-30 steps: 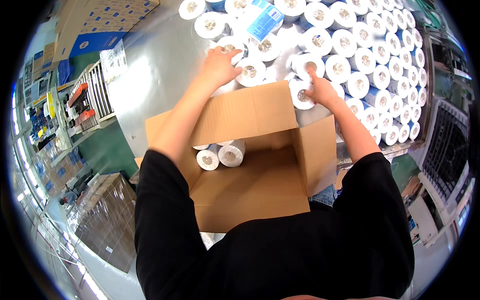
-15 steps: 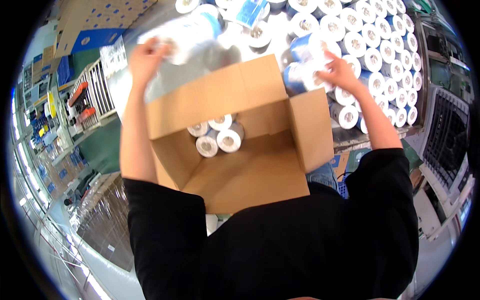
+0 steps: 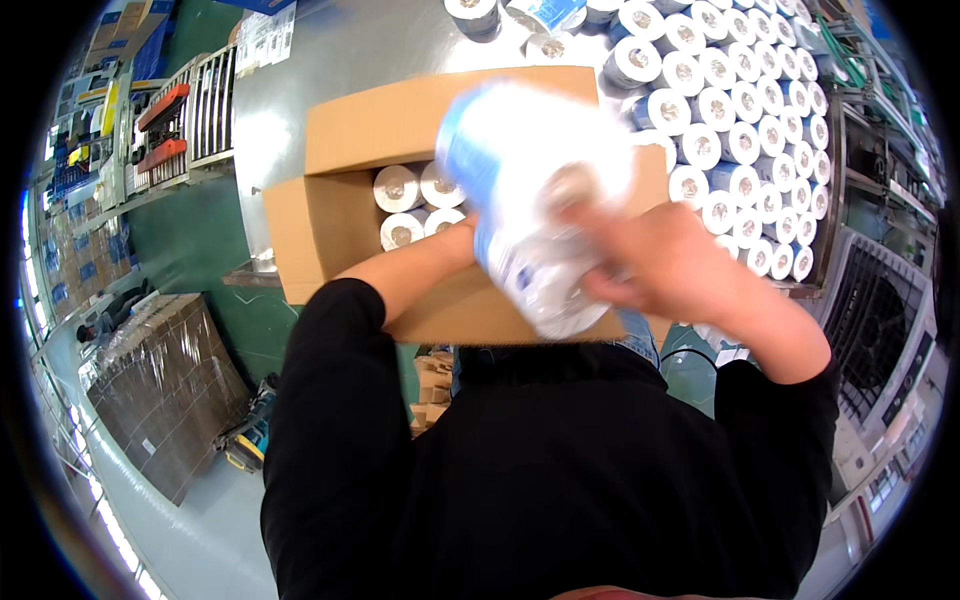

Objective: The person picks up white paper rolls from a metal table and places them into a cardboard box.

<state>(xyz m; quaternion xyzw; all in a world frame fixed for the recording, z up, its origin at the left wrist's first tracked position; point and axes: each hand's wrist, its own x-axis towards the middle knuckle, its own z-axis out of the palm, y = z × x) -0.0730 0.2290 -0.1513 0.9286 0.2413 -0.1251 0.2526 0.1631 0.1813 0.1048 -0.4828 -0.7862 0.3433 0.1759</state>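
An open cardboard box [image 3: 380,135] stands in front of me, with several white rolls [image 3: 397,188] on end in its left part. Above its right part, my right hand [image 3: 665,255] grips white rolls in blue and clear wrapping [image 3: 540,130], thumb and fingers at their ends. Those rolls are tilted and smeared by motion; they look like two. My left hand [image 3: 468,240] reaches into the box beside the standing rolls. Its fingers are hidden behind the rolls in my right hand, so what it holds does not show.
Many more upright rolls [image 3: 745,140] crowd the right side of the metal table [image 3: 340,50]. A blue-wrapped pack [image 3: 548,12] lies at the back among them. To the left are a rack with red handles [image 3: 162,155] and a wrapped stack of cartons [image 3: 165,390].
My left hand has come from the table's far left into the box, and the roll it carried is out of sight. My right hand has brought wrapped rolls from the table over the box.
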